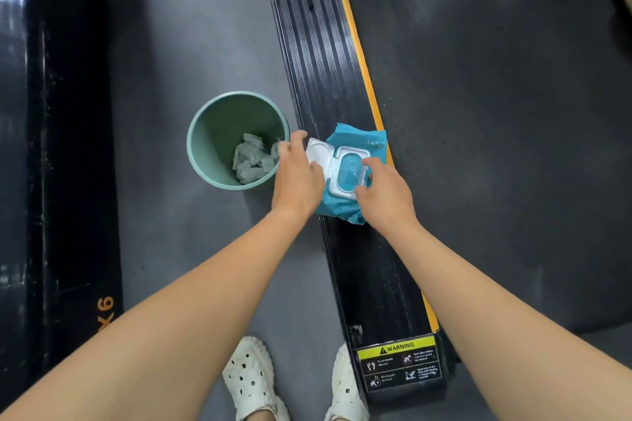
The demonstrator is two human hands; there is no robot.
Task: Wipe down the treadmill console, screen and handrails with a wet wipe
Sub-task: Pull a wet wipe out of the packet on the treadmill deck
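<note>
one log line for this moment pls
stage: fetching wipe | wipe pack on side rail, lid open | left hand grips it | right hand at opening | bin: used wipes

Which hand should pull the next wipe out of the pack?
Probably the right hand: its fingertips sit at the blue opening of the wipe pack, while the left hand holds the flipped-back lid, steadying it.

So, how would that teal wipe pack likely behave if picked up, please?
The wipe pack would probably sag: its film looks crumpled. Its open lid may flap. It spans the narrow side rail, so a push could slide it off.
</note>
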